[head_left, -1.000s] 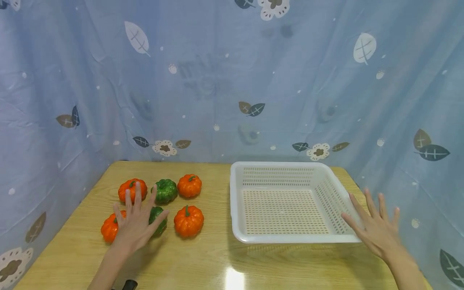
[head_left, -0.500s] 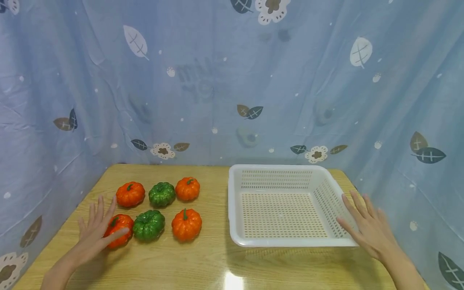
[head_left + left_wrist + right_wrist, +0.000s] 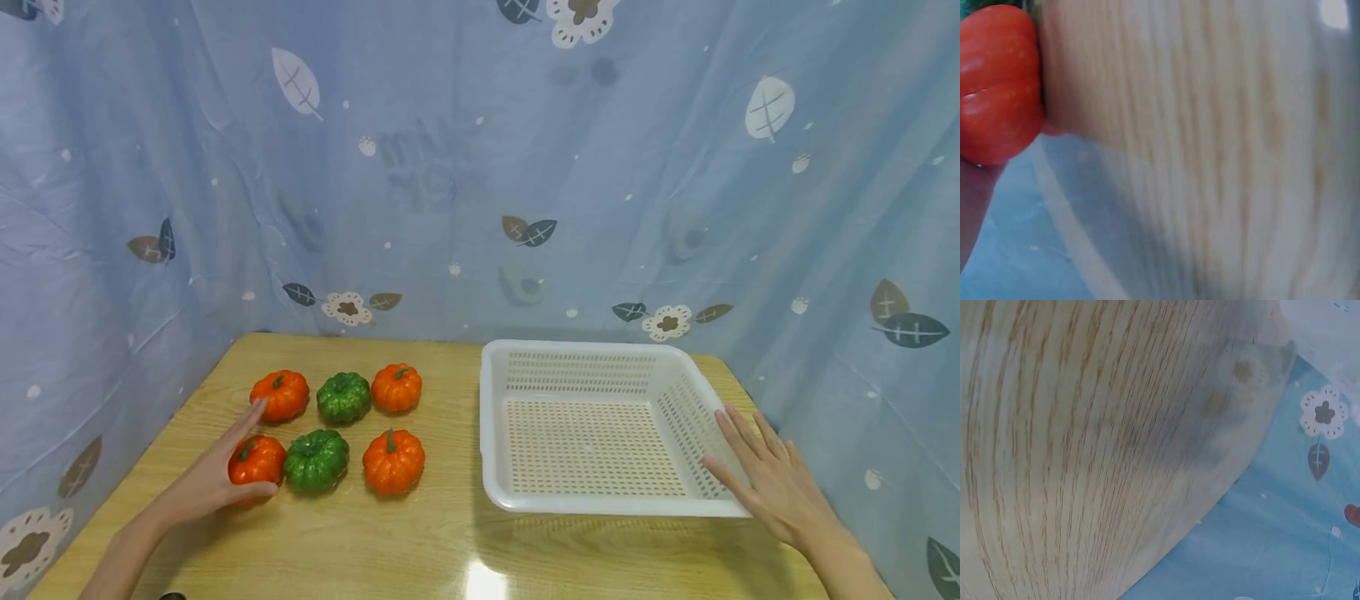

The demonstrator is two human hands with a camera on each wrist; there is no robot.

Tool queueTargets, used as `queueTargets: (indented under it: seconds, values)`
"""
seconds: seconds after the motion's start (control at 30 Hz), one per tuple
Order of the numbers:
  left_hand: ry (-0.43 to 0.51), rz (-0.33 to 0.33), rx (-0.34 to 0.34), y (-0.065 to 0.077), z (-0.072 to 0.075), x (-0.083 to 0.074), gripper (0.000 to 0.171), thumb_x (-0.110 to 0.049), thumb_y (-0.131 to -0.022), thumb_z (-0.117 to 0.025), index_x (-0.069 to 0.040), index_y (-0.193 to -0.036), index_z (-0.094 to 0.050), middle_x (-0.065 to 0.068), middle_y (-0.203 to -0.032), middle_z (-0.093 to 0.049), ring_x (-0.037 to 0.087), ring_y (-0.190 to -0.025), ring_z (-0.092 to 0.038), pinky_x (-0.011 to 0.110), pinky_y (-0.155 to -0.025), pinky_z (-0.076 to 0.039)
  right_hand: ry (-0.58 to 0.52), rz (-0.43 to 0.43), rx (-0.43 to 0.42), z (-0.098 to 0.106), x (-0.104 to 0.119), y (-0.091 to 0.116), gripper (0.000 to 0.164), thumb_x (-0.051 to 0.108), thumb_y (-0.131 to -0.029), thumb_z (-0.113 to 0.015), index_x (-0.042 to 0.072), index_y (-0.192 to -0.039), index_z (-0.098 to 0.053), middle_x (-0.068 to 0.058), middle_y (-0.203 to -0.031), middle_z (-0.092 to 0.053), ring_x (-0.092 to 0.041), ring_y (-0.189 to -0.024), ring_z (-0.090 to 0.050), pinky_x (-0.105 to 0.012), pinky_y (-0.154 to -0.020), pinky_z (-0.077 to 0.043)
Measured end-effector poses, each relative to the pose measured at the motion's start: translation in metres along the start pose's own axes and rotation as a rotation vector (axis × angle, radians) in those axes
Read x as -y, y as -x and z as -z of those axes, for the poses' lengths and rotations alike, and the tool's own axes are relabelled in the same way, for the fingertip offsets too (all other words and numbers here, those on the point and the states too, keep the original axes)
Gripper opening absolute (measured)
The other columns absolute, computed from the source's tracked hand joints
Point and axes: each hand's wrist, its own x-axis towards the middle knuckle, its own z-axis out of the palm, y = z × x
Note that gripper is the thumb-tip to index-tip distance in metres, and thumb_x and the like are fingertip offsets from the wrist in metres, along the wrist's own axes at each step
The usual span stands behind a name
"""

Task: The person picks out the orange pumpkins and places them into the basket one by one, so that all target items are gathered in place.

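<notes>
Broadly, a pale-blue cloth curtain, printed with leaves and flowers, hangs behind and to both sides of a white rectangular plastic basket with slotted walls and floor. Under the basket, a yellowish wood-grain table, its surface glossy.

Right hand: at the basket's near right corner, fingers straight and a little spread. Contact with the rim cannot be told.

Left hand: well to the left of the basket. Thumb and fingers spread wide about a glossy, ribbed orange pumpkin with a green stem, thumb along its near side. Left wrist view shows skin against the fruit's edge; cannot tell whether the hand presses.

That pumpkin stands farthest from the basket in the front row. Toward the basket come a glossy, ribbed green pumpkin just beside it, then a round orange pumpkin with an upright green stem.

Back row, also left of the basket, farthest to nearest: a squat orange pumpkin, a darker green pumpkin, a smaller orange pumpkin. Left fingertips overlap the squat one in the head view; touching or merely in front, cannot tell.
</notes>
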Motion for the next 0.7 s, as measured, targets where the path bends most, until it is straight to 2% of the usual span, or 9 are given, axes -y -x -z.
queueTargets:
  seconds: [0.07,0.13,0.17,0.23,0.3,0.4,0.5,0.57,0.7]
  values:
    - [0.012,0.014,-0.008,-0.001,0.000,0.002,0.106,-0.016,-0.073,-0.083,-0.018,-0.155,-0.016,0.015,-0.158,-0.013,0.008,-0.139,-0.012,0.077,-0.090,-0.024,0.001,-0.004,0.001,0.000,0.000,0.000,0.073,0.040,-0.100,-0.046,0.014,-0.155,-0.008,-0.002,-0.160,0.003,-0.030,-0.144,0.013,-0.070,-0.104,0.008]
    - [0.006,0.016,-0.021,0.000,-0.001,0.006,0.100,-0.015,-0.072,-0.084,-0.017,-0.153,-0.026,0.003,-0.157,-0.023,-0.011,-0.130,-0.017,0.058,-0.104,-0.030,-0.001,-0.005,-0.001,0.000,0.000,0.000,0.072,0.040,-0.100,-0.046,0.013,-0.155,-0.008,-0.003,-0.161,0.001,-0.030,-0.145,0.013,-0.070,-0.104,0.007]
    - [0.007,0.002,-0.024,0.000,-0.002,0.009,0.097,-0.015,-0.071,-0.085,-0.016,-0.151,-0.031,-0.002,-0.155,-0.027,-0.018,-0.124,-0.018,0.045,-0.106,-0.032,-0.001,-0.004,-0.004,0.000,-0.001,0.000,0.072,0.040,-0.100,-0.046,0.013,-0.155,-0.008,-0.004,-0.161,0.000,-0.029,-0.145,0.013,-0.070,-0.104,0.007]
    - [0.005,-0.014,-0.017,0.001,-0.002,0.014,0.093,-0.014,-0.069,-0.086,-0.013,-0.148,-0.037,-0.010,-0.150,-0.034,-0.019,-0.122,-0.023,0.021,-0.100,-0.034,0.001,0.001,-0.010,-0.001,-0.001,0.000,0.073,0.040,-0.099,-0.047,0.013,-0.155,-0.009,-0.003,-0.161,0.000,-0.028,-0.145,0.013,-0.069,-0.105,0.008]
    - [0.014,-0.022,0.000,0.001,-0.002,0.018,0.091,-0.012,-0.067,-0.087,-0.011,-0.145,-0.041,-0.011,-0.146,-0.039,-0.017,-0.121,-0.029,0.008,-0.089,-0.031,0.002,0.009,-0.018,-0.001,-0.002,-0.001,0.072,0.040,-0.099,-0.047,0.013,-0.155,-0.009,-0.003,-0.161,0.000,-0.028,-0.145,0.013,-0.069,-0.105,0.008]
    - [0.050,-0.011,0.027,0.001,-0.001,0.020,0.088,-0.008,-0.066,-0.087,-0.007,-0.143,-0.043,0.005,-0.140,-0.046,-0.011,-0.114,-0.041,0.015,-0.085,-0.042,-0.004,0.017,-0.027,-0.001,-0.003,-0.002,0.072,0.039,-0.100,-0.047,0.012,-0.155,-0.010,-0.003,-0.161,0.000,-0.029,-0.145,0.012,-0.069,-0.105,0.007]
    - [0.088,0.007,0.057,0.000,0.001,0.020,0.085,-0.006,-0.067,-0.086,-0.003,-0.140,-0.043,0.019,-0.133,-0.046,-0.005,-0.105,-0.049,0.022,-0.079,-0.048,-0.012,0.022,-0.026,-0.002,-0.004,-0.002,0.072,0.038,-0.100,-0.047,0.011,-0.155,-0.009,-0.004,-0.160,0.001,-0.030,-0.144,0.012,-0.071,-0.104,0.005]
    - [0.129,0.032,0.077,-0.001,0.002,0.020,0.082,-0.006,-0.068,-0.085,-0.002,-0.139,-0.044,0.019,-0.130,-0.047,0.000,-0.100,-0.053,0.024,-0.077,-0.050,-0.018,0.025,-0.026,-0.002,-0.005,-0.002,0.071,0.037,-0.100,-0.047,0.010,-0.155,-0.010,-0.006,-0.160,0.000,-0.031,-0.144,0.012,-0.071,-0.104,0.004]
    - [0.165,0.061,0.101,-0.001,0.002,0.021,0.075,-0.009,-0.071,-0.084,-0.003,-0.135,-0.046,0.002,-0.124,-0.049,0.003,-0.097,-0.056,0.025,-0.076,-0.051,-0.023,0.043,-0.039,-0.003,-0.005,-0.002,0.071,0.035,-0.100,-0.048,0.008,-0.154,-0.012,-0.009,-0.160,-0.003,-0.035,-0.144,0.010,-0.065,-0.108,0.008]
